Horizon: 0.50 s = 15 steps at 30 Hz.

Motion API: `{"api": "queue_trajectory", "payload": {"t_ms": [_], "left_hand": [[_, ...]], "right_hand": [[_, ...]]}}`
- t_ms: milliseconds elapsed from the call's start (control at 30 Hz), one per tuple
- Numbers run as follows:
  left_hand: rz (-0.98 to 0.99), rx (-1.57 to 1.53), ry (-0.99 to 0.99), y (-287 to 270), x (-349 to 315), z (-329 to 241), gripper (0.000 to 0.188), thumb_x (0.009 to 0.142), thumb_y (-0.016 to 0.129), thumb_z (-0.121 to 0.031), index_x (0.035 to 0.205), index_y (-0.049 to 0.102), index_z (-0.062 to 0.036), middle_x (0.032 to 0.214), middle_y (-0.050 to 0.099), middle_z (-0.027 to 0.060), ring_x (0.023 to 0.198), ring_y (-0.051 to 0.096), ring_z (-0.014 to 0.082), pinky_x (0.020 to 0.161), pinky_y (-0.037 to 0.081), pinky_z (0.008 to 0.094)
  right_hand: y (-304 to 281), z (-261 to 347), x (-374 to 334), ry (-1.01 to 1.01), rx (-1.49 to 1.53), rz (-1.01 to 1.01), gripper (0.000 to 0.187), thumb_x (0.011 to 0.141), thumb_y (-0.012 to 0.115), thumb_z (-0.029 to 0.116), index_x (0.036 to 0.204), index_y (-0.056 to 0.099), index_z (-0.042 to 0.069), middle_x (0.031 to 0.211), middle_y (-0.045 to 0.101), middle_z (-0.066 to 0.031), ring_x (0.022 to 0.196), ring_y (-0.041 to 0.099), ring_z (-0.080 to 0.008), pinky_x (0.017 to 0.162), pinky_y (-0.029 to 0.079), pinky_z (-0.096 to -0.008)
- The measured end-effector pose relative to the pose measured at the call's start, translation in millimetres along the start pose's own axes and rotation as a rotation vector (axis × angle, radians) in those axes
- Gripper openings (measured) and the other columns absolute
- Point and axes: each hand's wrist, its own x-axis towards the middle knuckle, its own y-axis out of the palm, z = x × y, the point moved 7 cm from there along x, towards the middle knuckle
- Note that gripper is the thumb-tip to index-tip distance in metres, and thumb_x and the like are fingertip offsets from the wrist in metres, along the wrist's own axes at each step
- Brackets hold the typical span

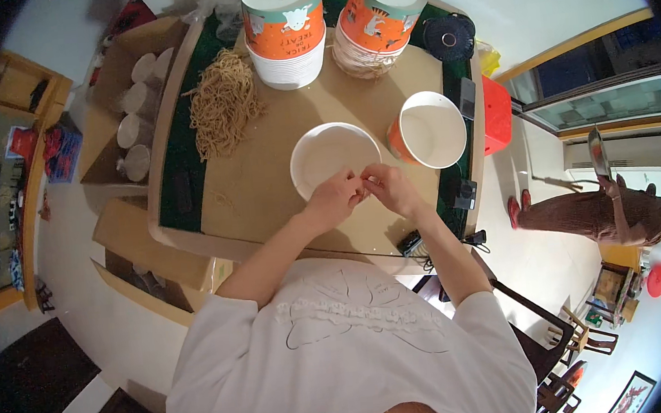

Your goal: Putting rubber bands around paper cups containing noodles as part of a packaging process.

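My left hand [336, 197] and my right hand [393, 188] meet at the near right rim of a white paper bucket [304, 158], which faces me with its mouth. The fingertips of both hands are pinched together. What they hold, if anything, is too small to make out. To the right, a second paper bucket [432, 128], white inside and orange outside, stands tilted in view and apart from my hands. A tangled heap of brown cords [223, 106] lies on the left of the table.
Two upturned stacks of orange and white buckets, one left [285, 33] and one right [378, 13], stand at the back. A dark round object [449, 37] is beside them. Cardboard boxes [101, 140] flank the table's left. Another person [598, 210] stands far right, beyond a red stool [497, 115].
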Motion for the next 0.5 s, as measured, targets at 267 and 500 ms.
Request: {"api": "queue_trajectory", "payload": {"t_ms": [267, 500], "left_hand": [[0.107, -0.024, -0.002, 6.4, -2.8, 2.9, 0.011, 0.077, 0.066, -0.010, 0.083, 0.058, -0.0059, 0.091, 0.053, 0.0101, 0.078, 0.058, 0.0274, 0.067, 0.048, 0.0377], [0.105, -0.088, 0.046, -0.8, 2.4, -9.8, 0.014, 0.077, 0.068, -0.017, 0.081, 0.059, -0.0073, 0.087, 0.055, 0.0077, 0.075, 0.059, 0.0242, 0.063, 0.048, 0.0368]], "right_hand": [[-13.7, 39.0, -24.2, -0.172, -0.235, -0.324, 0.004, 0.077, 0.063, 0.006, 0.080, 0.061, 0.005, 0.087, 0.059, -0.0106, 0.072, 0.061, -0.0287, 0.062, 0.049, -0.0371], [-9.8, 13.5, -30.4, 0.025, 0.226, -0.260, 0.007, 0.079, 0.064, 0.004, 0.086, 0.062, 0.003, 0.089, 0.057, -0.0095, 0.064, 0.059, -0.0202, 0.055, 0.048, -0.0286]]}}
